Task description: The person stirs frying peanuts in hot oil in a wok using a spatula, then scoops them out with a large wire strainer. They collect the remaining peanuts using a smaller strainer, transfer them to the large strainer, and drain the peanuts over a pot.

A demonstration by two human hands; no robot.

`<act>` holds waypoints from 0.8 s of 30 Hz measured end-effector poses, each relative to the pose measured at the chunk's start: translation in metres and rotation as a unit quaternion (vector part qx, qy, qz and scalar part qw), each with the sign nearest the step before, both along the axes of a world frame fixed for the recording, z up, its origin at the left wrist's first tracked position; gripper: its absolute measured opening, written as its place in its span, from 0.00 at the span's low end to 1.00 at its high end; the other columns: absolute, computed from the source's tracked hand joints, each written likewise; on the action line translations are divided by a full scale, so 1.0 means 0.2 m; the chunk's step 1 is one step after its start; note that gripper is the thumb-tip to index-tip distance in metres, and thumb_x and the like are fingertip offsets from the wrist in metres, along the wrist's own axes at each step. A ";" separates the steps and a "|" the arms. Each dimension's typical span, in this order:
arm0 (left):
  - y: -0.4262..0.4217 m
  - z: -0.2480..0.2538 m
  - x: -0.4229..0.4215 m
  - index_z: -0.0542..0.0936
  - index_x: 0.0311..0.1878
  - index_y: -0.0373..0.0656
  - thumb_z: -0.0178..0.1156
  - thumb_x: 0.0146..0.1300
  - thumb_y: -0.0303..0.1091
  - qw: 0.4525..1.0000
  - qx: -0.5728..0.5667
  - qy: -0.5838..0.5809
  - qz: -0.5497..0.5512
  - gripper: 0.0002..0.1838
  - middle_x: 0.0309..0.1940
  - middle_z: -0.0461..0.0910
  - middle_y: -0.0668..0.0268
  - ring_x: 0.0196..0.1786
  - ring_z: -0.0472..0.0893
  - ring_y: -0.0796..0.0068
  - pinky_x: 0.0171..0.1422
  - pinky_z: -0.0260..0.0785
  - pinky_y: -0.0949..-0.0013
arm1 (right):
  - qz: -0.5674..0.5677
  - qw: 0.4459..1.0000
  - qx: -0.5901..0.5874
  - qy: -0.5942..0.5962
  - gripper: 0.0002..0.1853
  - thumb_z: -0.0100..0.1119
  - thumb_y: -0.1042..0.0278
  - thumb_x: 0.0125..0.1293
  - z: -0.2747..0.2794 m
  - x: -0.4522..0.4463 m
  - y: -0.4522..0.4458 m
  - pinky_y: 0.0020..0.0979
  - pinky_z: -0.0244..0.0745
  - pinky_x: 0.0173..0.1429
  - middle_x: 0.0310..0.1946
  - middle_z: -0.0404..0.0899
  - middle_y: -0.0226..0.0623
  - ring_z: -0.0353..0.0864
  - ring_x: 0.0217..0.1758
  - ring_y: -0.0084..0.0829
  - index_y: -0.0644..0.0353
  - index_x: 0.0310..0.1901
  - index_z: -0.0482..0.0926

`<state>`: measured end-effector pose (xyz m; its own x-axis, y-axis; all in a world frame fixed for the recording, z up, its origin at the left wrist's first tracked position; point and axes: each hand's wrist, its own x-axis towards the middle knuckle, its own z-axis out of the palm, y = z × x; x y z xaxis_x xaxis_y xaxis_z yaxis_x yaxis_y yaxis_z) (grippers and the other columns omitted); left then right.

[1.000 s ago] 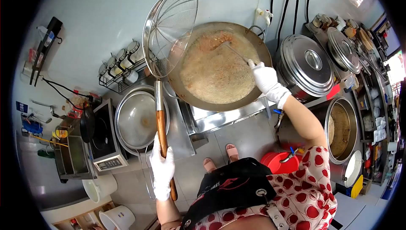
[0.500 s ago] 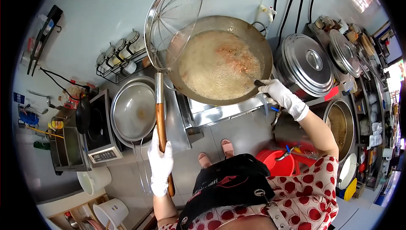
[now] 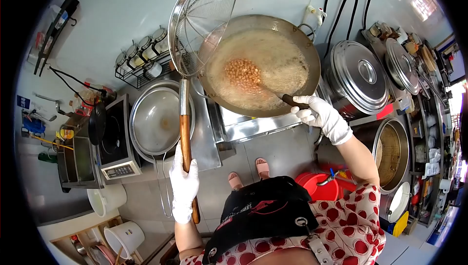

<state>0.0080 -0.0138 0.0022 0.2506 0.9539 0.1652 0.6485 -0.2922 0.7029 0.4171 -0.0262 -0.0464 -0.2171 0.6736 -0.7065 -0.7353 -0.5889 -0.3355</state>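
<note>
Pale, glossy wall (image 3: 117, 1) runs behind the cooking station, with dark cables (image 3: 341, 6) hanging down it at upper right. Against it sits a wide wok (image 3: 310, 53) of cloudy, bubbling liquid, and in that liquid, left of centre, lies a cluster of reddish-brown, nut-like pieces (image 3: 243, 71). Just beside them dips a ladle (image 3: 288, 100), its head hidden; the white-gloved right hand (image 3: 324, 118) grips the end of its dark handle between thumb and fingers, the lower fingers loosely curled. The left hand (image 3: 184, 182), also gloved, is wrapped around the wooden handle of a large wire skimmer (image 3: 184, 89), whose mesh is raised over the wok's left edge; contact with the rim cannot be told. Further left rests a metal bowl (image 3: 153, 121), near an induction cooker (image 3: 114, 138). Lidded jars (image 3: 145, 44) stand in a black rack behind; right of the wok is a lidded steel pot (image 3: 360, 72).
</note>
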 end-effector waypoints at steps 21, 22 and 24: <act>0.05 -0.09 -0.05 0.64 0.70 0.40 0.54 0.65 0.21 0.999 -0.046 -0.015 0.011 0.29 0.30 0.74 0.68 0.25 0.68 0.85 0.29 0.66 0.78 | -0.003 0.976 0.068 -0.207 0.15 0.51 0.69 0.70 0.28 0.28 -0.32 0.17 0.51 0.13 0.26 0.72 0.33 0.58 0.13 0.12 0.64 0.55 0.69; 0.04 -0.08 -0.04 0.64 0.70 0.40 0.55 0.65 0.21 0.999 -0.051 -0.017 0.011 0.29 0.30 0.74 0.68 0.25 0.68 0.85 0.29 0.66 0.78 | 0.017 0.946 0.078 -0.314 0.18 0.52 0.70 0.69 0.31 0.25 -0.34 0.17 0.52 0.14 0.26 0.73 0.32 0.58 0.14 0.12 0.65 0.58 0.69; 0.05 -0.07 -0.03 0.64 0.70 0.40 0.55 0.65 0.21 0.999 -0.044 -0.016 0.005 0.29 0.31 0.74 0.68 0.25 0.68 0.85 0.29 0.66 0.78 | 0.081 0.861 0.080 -0.495 0.26 0.56 0.73 0.66 0.45 0.16 -0.37 0.19 0.63 0.24 0.28 0.75 0.29 0.68 0.21 0.16 0.67 0.65 0.67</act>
<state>0.0010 -0.0045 -0.0116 0.2364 0.9676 0.0890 0.6283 -0.2221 0.7456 0.4497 -0.0994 0.0444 0.3386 0.7972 -0.4999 0.0451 -0.5444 -0.8376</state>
